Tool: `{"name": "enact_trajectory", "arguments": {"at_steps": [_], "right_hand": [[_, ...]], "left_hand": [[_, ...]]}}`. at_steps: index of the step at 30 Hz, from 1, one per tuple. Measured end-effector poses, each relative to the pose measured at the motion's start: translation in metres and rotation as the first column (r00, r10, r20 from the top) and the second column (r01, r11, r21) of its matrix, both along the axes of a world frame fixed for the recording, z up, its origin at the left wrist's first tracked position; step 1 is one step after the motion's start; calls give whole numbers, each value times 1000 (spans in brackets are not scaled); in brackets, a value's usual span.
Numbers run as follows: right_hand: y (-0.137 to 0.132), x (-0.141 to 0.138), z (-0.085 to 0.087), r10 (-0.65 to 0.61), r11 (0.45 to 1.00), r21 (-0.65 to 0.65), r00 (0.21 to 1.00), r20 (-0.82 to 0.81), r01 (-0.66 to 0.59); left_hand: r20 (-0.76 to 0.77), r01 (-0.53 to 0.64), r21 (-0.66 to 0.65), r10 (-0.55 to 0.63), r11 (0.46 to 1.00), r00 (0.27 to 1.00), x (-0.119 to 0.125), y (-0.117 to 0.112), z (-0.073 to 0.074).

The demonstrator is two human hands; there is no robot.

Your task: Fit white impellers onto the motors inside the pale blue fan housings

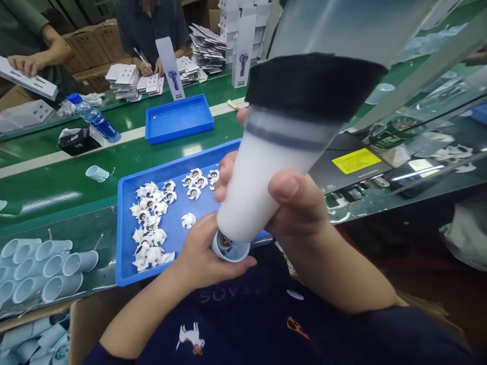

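My left hand point(200, 248) is closed around a light-blue plastic cup-shaped housing point(238, 252), its mouth turned up. A small dark round part with metal on it shows inside. My right hand point(304, 205) grips a thick white cylinder point(253, 187), which hangs tilted from above. A wide black band point(315, 83) wraps its upper part, and a clear tube continues beyond that. The cylinder's rounded lower end overlaps the housing's mouth; whether they touch I cannot tell. Behind both hands, white fan impellers point(150, 208) lie in a large blue tray point(124, 243).
Rows of light-blue housings point(61, 263) lie at the left, above a carton point(97, 317). Farther back are a smaller blue tray point(178, 119), a water bottle point(95, 119) and paper stacks point(124, 78). Two people work opposite. A black device with a yellow label point(355, 161) is at right.
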State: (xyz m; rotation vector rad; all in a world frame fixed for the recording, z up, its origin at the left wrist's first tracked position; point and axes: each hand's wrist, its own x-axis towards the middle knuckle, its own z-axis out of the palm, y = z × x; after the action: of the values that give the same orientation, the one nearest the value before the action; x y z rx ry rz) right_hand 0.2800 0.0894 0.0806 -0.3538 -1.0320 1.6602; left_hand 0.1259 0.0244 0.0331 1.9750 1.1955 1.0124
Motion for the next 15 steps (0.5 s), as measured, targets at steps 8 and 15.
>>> {"name": "enact_trajectory", "arguments": {"at_steps": [8, 15], "right_hand": [[0, -10, 3, -23, 1000, 8, 999, 35, 22], [12, 29, -1, -290, 955, 20, 925, 246, 294]], "left_hand": [[28, -8, -26, 9, 1000, 1000, -5, -3, 3], [-238, 22, -329, -106, 944, 966, -33, -5, 4]]}}
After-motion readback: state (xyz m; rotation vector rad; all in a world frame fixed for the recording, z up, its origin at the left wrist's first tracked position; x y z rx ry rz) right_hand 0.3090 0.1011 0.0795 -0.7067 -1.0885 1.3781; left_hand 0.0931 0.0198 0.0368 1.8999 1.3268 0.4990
